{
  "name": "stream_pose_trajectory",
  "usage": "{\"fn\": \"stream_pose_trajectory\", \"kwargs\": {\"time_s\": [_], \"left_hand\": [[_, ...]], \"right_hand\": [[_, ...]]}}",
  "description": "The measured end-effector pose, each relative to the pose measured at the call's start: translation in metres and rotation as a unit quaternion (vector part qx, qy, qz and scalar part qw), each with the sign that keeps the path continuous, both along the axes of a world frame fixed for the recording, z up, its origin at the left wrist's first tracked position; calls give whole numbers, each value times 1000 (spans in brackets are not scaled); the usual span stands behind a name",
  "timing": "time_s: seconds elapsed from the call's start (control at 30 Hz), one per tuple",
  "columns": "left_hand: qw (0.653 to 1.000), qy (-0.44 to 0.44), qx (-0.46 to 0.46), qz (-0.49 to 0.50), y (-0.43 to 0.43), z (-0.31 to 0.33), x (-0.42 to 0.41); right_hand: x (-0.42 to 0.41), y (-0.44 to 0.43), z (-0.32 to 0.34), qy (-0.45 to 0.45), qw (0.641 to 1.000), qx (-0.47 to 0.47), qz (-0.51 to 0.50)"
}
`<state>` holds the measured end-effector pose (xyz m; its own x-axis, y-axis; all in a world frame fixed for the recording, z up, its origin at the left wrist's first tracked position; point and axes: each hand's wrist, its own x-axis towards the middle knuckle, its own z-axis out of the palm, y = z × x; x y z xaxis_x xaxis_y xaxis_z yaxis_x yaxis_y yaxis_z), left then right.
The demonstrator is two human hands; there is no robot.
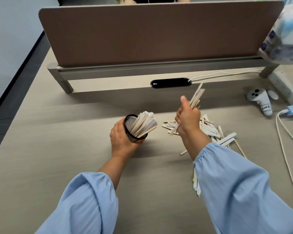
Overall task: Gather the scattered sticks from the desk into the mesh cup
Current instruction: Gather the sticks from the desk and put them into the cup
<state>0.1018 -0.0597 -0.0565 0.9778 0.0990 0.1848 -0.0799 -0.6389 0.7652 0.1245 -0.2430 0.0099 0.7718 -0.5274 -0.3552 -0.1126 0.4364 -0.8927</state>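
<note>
Head view: one mesh cup point(134, 130) in left hand point(121, 139) — right hand point(188, 119) clenches several sticks point(196, 97).

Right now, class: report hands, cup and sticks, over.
Left hand grips tilted mesh cup, part filled. Right hand holds stick bundle. Pile remains on desk. Nothing blocking.

Controller point(260, 102) label — handwriting, unreadable.

Brown divider panel point(152, 31) upright at desk's far edge; white controller point(260, 102) lying right, white cable point(284, 149) trailing beside it.
</note>
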Motion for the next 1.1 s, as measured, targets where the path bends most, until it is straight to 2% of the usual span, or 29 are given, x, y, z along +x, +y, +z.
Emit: {"fn": "stream_pose_trajectory", "kwargs": {"time_s": [0.07, 0.1, 0.17, 0.23, 0.43, 0.5, 0.7, 0.73, 0.8, 0.83, 0.87, 0.93, 1.03, 1.1], "left_hand": [[999, -7, 12, -32, -9, -1, -5], [999, -8, 13, -48, -14, -3, -8], [997, -3, 8, -74, -25, -3, -14], [997, 7, 0, -83, -37, 0, -18], [996, 18, -47, -80, -63, 7, -19], [994, 23, -67, -78, -72, 11, -20], [991, 11, -100, -84, -88, 11, -21], [991, 8, -97, -90, -91, 11, -22], [991, -1, -85, -100, -96, 10, -22], [992, -2, -82, -100, -99, 9, -23], [992, 1, -85, -95, -100, 8, -23], [992, 2, -87, -90, -102, 8, -24], [993, -10, -61, -103, -105, 6, -24], [993, 3, -73, -96, -109, 5, -24]], "right_hand": [[5, 2, 22, -57, 996, 61, -22], [6, 5, 29, -71, 997, 35, -13], [3, 10, 31, -60, 992, -104, 39], [-6, 9, 23, -35, 965, -236, 110], [-24, -11, 3, -17, 896, -370, 245], [-27, -19, 7, -14, 884, -379, 274], [-32, -42, 22, -58, 865, -464, 181], [-30, -45, 20, -54, 847, -483, 217], [-30, -47, 13, -16, 788, -511, 342], [-31, -48, 8, -3, 773, -508, 380], [-32, -50, 6, -2, 783, -488, 385], [-32, -54, 5, -12, 836, -415, 359], [-33, -62, 6, -25, 864, -339, 372], [-32, -71, 6, -30, 895, -325, 305]]}}
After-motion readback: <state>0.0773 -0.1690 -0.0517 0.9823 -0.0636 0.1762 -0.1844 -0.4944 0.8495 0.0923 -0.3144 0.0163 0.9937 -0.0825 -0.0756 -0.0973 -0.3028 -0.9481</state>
